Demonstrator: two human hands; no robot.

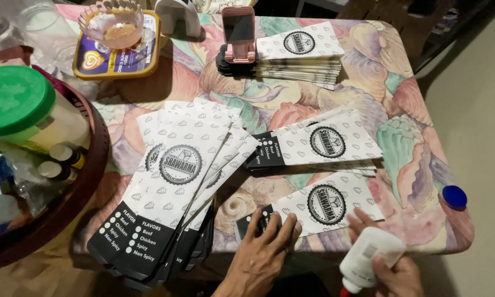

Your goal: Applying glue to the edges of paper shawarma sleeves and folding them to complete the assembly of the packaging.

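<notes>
My left hand (pixel 266 247) lies flat, fingers spread, on the black end of a white printed paper sleeve (pixel 324 206) near the table's front edge. Just right of it, my right hand (pixel 393 269) grips a white glue bottle (pixel 368 258), held upside down with its red nozzle pointing down off the table edge. A large fanned stack of the same flat sleeves (pixel 173 181) lies to the left. A smaller pile of folded sleeves (pixel 324 144) sits behind the one I press. A neat stack of sleeves (pixel 302 55) stands at the back.
A blue bottle cap (pixel 454 196) lies at the table's right edge. A pink phone stand (pixel 239 33) is beside the back stack. A round tray (pixel 88 181) at the left holds a green-lidded jar (pixel 22 104) and bottles. A yellow tub (pixel 118 52) is behind.
</notes>
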